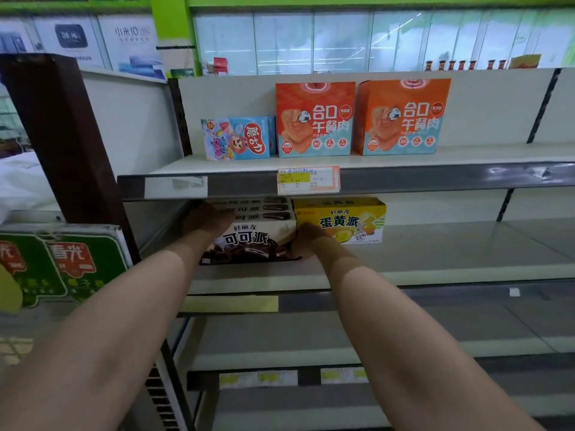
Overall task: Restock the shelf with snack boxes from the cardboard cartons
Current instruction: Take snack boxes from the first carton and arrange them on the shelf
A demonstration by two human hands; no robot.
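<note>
We reached both bare arms into the second tier of the grey metal shelf [435, 275], where a stack of dark brown chocolate-pie cardboard boxes [252, 234] stood near the left end. Our left hand [207, 220] lay against the stack's upper left side, its fingers curled round the edge of the boxes; how far they were spread we could not tell, since they were in shadow under the tier above. Our right hand [306, 241] held the lower right corner of the front box, fingers wrapped close together round it, their tips hidden behind the carton. The stack rested on the shelf board, its front face upright and turned toward us, three more box tops showing behind and above it.

Just beside the stack on the right, touching or nearly so, stood a yellow egg-yolk-pie cardboard box [342, 220].

On the tier above stood two tall orange luncheon-meat boxes [314, 119] side by side, with a smaller blue and pink candy box [236, 138] to their left. A pink and yellow paper price label [308, 180] hung on that tier's front rail. At the far left leaned green printed signs [62, 262] beside a dark brown post [62, 135].
</note>
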